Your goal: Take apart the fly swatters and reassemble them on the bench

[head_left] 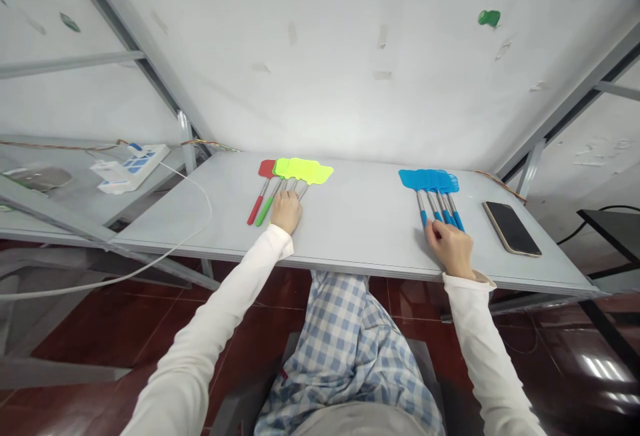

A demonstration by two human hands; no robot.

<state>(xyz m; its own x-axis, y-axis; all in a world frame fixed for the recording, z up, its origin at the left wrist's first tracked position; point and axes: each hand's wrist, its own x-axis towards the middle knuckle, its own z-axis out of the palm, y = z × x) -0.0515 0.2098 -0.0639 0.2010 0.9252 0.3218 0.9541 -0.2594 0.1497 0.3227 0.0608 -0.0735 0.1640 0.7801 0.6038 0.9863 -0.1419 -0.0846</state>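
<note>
Several blue fly swatters (pixel 430 180) with metal shafts lie fanned and overlapping on the right of the table. My right hand (pixel 451 244) is closed at the lower end of their blue grips, its fingertips on the leftmost one. Further left, several yellow fly swatters (pixel 307 170) overlap, and my left hand (pixel 287 212) is closed over their handles, which it hides. Just left of that hand lie a green fly swatter (pixel 265 211) and a red fly swatter (pixel 255 210), side by side with grips toward me.
A phone (pixel 511 228) lies at the right end of the grey table (pixel 360 223). On the neighbouring table at left is a white power strip (pixel 137 168), its white cable (pixel 203 223) hanging across the table's left end. Metal frame bars slant at both sides; a wall stands behind.
</note>
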